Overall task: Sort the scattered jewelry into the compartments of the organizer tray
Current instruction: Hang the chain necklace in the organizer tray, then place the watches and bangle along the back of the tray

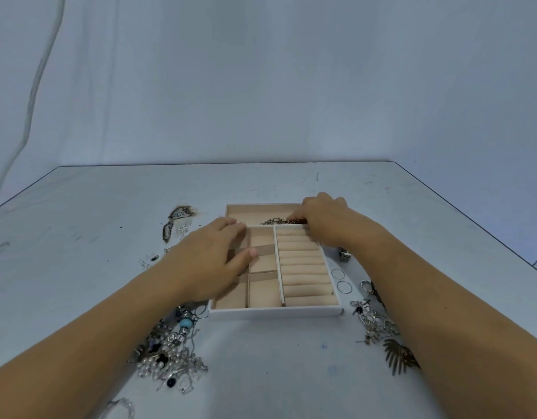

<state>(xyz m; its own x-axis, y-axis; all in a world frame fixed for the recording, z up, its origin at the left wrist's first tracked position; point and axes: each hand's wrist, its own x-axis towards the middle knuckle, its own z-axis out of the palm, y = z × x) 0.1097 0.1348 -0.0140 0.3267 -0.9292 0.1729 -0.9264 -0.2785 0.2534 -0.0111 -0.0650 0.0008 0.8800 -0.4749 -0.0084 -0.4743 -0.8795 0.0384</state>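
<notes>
A white organizer tray (276, 313) with beige velvet lining sits in the middle of a pale table (291, 373), seen from above the person's own arms. Take the tray as the clock's centre, with 12 o'clock farthest from the person.

The left hand (209, 261) lies flat and relaxed across the small square compartments on the tray's 9 o'clock side. Its fingers are straight and hold nothing. It is probably steadying the light tray so it does not slide.

The right hand (324, 219) reaches to the 1 o'clock corner, over the long far compartment (246, 214). Its fingers curl downward and appear to pinch a dark reddish piece (297, 221) just above the lining, likely setting it down. A tangled metal chain (273, 221) already lies in that compartment, just beside the fingertips. The long section probably suits chains and bracelets because they can stretch out there.

The padded ring rolls (303, 267) on the 3 o'clock side hold nothing visible.

Most of the jewelry is still unsorted on the table:
- a pile of pearls and beads (170, 352) at 7 o'clock
- a silver tangle (373, 319) at 4 o'clock, with a gold leaf-shaped piece (400, 355) nearer the person
- two thin hoops (340, 280) at 3 o'clock, just beside the tray
- a dark gold piece (178, 214) at 10 o'clock

The sorting looks barely begun.
</notes>
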